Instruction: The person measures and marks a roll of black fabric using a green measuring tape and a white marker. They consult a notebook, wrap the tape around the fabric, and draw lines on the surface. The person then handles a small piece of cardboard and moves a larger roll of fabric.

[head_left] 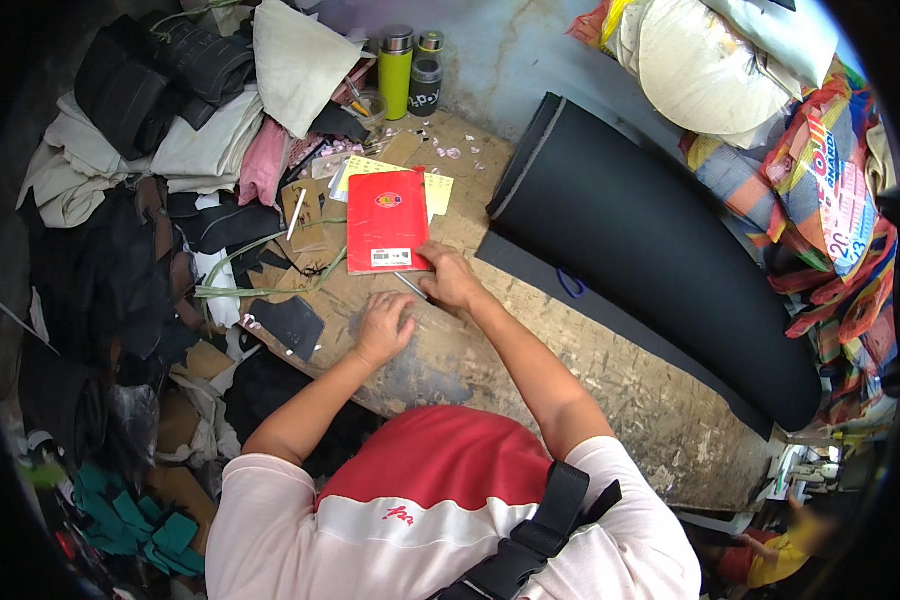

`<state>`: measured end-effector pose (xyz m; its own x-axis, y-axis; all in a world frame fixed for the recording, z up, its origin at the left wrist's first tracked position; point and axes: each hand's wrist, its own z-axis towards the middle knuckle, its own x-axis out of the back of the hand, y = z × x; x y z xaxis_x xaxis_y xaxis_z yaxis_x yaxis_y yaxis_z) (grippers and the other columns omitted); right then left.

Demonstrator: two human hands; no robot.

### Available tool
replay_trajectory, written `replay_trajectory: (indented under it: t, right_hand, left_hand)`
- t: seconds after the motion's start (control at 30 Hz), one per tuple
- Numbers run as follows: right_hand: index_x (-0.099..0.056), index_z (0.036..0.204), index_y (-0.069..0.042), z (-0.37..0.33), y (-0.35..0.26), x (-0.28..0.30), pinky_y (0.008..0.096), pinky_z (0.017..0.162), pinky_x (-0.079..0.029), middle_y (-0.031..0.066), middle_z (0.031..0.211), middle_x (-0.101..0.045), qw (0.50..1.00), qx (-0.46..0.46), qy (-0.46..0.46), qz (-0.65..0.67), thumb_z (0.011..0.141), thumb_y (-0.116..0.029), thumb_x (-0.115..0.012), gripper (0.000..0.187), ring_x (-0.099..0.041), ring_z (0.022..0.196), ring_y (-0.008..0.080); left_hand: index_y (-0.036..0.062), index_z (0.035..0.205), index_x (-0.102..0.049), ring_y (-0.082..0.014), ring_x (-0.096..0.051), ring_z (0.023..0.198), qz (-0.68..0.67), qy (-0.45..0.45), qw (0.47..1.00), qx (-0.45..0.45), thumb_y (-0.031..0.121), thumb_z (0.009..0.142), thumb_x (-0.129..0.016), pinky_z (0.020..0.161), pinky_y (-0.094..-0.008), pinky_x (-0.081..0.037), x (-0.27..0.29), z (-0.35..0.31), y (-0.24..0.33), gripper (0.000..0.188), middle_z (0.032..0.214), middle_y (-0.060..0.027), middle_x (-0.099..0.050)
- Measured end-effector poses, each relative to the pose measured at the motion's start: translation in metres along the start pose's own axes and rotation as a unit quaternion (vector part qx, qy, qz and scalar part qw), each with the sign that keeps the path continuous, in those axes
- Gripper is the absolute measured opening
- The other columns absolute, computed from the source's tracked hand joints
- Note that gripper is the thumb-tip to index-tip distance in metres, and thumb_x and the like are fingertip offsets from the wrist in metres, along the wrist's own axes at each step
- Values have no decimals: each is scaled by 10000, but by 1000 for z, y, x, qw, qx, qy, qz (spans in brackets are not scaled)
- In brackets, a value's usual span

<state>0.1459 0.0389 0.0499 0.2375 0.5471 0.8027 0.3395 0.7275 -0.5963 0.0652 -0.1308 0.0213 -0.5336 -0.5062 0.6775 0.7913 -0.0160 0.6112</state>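
A red notebook (387, 221) lies on the worn wooden worktable (590, 370), over yellow paper sheets (436, 190). My right hand (448, 278) rests at the notebook's lower right corner, fingers closed around a thin silver pen (410, 286) that sticks out toward the left. My left hand (383, 327) lies flat on the bare table just below the notebook, fingers curled loosely, holding nothing.
A big black roll of sheet material (660, 250) lies along the table's right side. Heaps of dark and pale fabric (170, 140) crowd the left. A green flask (396, 70) and dark containers stand at the back. A black cut piece (288, 324) lies left of my hands. Colourful bags (820, 190) sit at right.
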Motion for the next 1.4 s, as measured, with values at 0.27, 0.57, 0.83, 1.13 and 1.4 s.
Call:
replay_trajectory:
  t: [0.27, 0.57, 0.83, 1.13, 1.4]
  right_hand:
    - [-525, 1172, -4, 13, -1, -23, 388, 943, -431, 212, 1217, -518, 993, -41, 73, -89, 746, -154, -666, 473, -488, 1124, 355]
    - [-541, 1021, 72, 11, 27, -31, 346, 642, -541, 212, 917, -626, 906, -189, 230, 301, 885, -38, -459, 193, -635, 728, 302]
    - [-414, 1043, 148, -55, 11, -20, 348, 682, -567, 239, 964, -577, 641, -322, 196, 669, 906, 8, -384, 198, -638, 791, 295]
    - [-465, 1031, 118, -174, 8, -21, 335, 636, -568, 209, 901, -605, 569, -417, 186, 684, 910, -39, -443, 199, -641, 735, 261]
    - [-598, 941, 87, -237, 3, 1, 328, 465, -492, 205, 775, -645, 854, -464, 142, 189, 829, -330, -677, 438, -652, 604, 256]
  left_hand:
    - [129, 1183, -548, -283, -313, 1302, 134, -91, 987, 6, 347, 816, -607, 994, -590, -226, -27, -16, 1, 431, 1343, -106, -418]
    - [122, 1334, -435, -315, -140, 1387, 179, -184, 949, 182, 440, 903, -449, 1025, -676, -63, -25, -5, 12, 536, 1471, -116, -265]
    - [-40, 1282, -441, -414, -175, 1347, 158, 31, 950, 267, 229, 916, -434, 1025, -662, -79, -42, -12, -18, 454, 1377, -248, -347]
    - [-36, 1171, -539, -308, -617, 898, -137, 280, 902, 298, 114, 869, -559, 803, -352, -478, -2, -28, -41, 337, 946, -196, -630]
    - [32, 1106, -608, -351, -366, 1238, 109, -51, 989, 82, 328, 746, -715, 1005, -529, -263, -20, -50, 33, 478, 1276, -185, -461]
